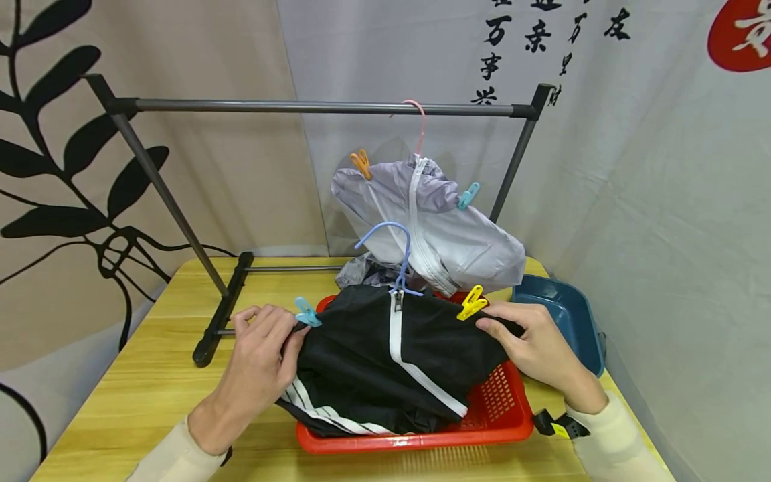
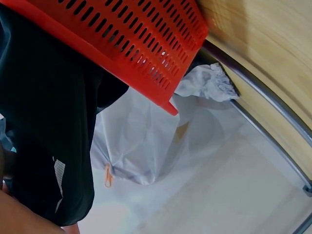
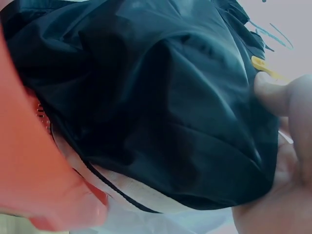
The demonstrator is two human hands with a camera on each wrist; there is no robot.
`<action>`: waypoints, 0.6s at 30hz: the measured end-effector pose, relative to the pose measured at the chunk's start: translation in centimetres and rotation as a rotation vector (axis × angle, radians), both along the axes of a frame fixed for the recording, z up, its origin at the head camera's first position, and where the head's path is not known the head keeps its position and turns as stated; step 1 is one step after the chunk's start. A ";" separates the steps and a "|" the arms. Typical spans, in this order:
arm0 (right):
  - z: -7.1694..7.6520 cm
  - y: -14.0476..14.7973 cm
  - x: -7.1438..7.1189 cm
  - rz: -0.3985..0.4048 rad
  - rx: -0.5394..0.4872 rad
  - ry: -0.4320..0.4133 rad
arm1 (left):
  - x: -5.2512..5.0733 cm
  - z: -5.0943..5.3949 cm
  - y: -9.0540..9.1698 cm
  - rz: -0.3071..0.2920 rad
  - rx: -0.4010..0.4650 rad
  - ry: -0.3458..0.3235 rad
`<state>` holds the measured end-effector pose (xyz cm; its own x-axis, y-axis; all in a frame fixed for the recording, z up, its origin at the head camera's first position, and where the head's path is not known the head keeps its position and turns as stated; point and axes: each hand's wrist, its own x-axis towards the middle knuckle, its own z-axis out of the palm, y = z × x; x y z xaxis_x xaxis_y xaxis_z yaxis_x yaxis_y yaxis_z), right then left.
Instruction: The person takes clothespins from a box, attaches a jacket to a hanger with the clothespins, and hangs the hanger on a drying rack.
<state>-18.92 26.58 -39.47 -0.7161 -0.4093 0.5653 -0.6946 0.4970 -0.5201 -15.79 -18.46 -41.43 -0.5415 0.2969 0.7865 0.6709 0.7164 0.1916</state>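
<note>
A black jacket [image 1: 349, 355] with a white zip and white stripes lies over the red basket [image 1: 415, 442], on a blue hanger [image 1: 405, 258] whose hook points up. My left hand [image 1: 259, 355] pinches its left shoulder beside a light-blue clothespin [image 1: 307, 313]. On the other shoulder, near a yellow clothespin [image 1: 472, 302], my right hand [image 1: 539, 345] holds the cloth between thumb and fingers. The right wrist view shows that thumb [image 3: 273, 92] against the dark fabric. Part of the left hand [image 2: 24, 214] is cut off at the left wrist view's edge.
Behind, a grey-lilac jacket [image 1: 464, 241] hangs by a pink hanger [image 1: 421, 127] from the rack's bar [image 1: 271, 106], with an orange clothespin [image 1: 361, 163] and a blue clothespin [image 1: 468, 195] on it. A blue basin [image 1: 560, 314] stands at the right of the wooden table [image 1: 138, 408].
</note>
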 end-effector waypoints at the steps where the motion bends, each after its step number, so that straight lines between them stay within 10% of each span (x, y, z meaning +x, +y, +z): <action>1: 0.0 0.0 0.0 0.002 -0.003 0.001 | 0.0 0.0 0.0 0.004 -0.003 -0.004; 18: -0.2 -0.1 0.0 0.005 -0.033 0.045 | 0.3 0.1 -0.1 0.029 -0.018 -0.070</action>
